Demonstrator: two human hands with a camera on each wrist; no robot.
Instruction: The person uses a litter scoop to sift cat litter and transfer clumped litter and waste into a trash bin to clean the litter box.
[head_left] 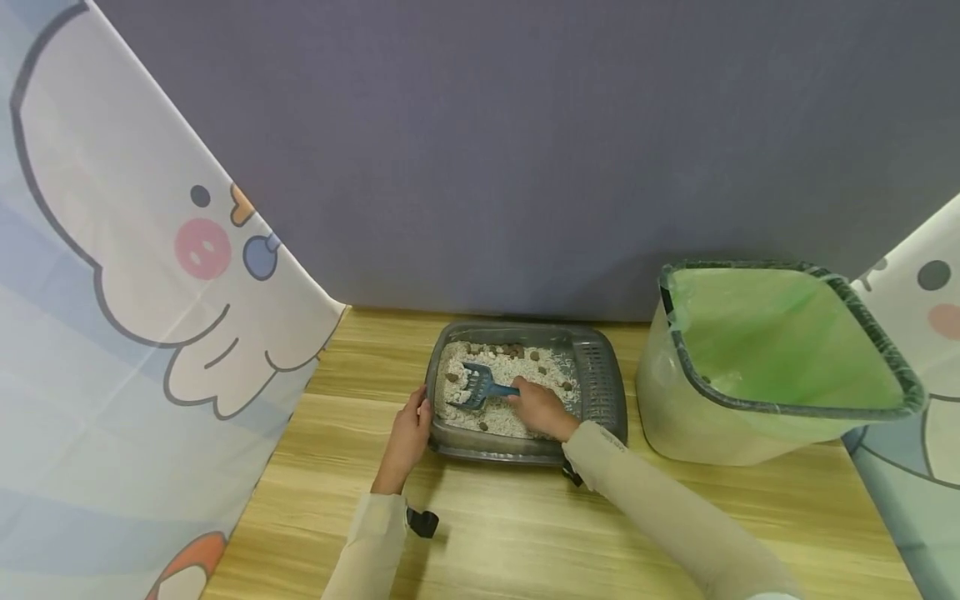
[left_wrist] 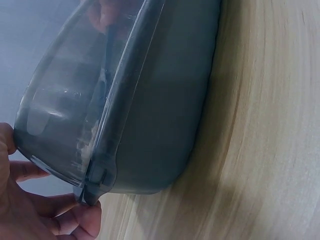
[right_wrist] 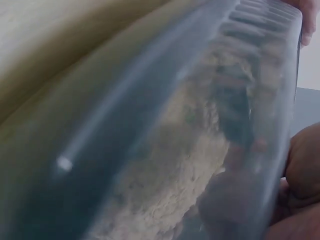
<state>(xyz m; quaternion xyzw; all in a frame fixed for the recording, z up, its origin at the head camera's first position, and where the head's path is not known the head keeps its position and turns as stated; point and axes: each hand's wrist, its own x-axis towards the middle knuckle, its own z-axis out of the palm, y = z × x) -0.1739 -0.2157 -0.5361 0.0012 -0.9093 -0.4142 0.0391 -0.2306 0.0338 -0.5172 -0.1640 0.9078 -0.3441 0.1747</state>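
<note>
A grey litter box (head_left: 487,450) with a translucent raised wall sits on the wooden surface, holding pale litter (head_left: 506,425) dotted with several brown clumps (head_left: 567,386). My right hand (head_left: 542,408) grips the handle of a blue litter scoop (head_left: 480,388). The scoop's slotted head lies in the litter toward the left side, with some pale litter on it. At the box's left front corner, my left hand (head_left: 408,433) holds the rim; in the left wrist view its fingers (left_wrist: 65,215) curl at the corner clip. The right wrist view is blurred and shows the scoop through the clear wall.
Right of the box stands a white bin (head_left: 693,425) lined with a green bag (head_left: 780,333). A grey backdrop (head_left: 487,167) rises behind, and a cartoon-printed cloth (head_left: 150,333) hangs on the left. The wooden surface (head_left: 480,533) extends in front of the box.
</note>
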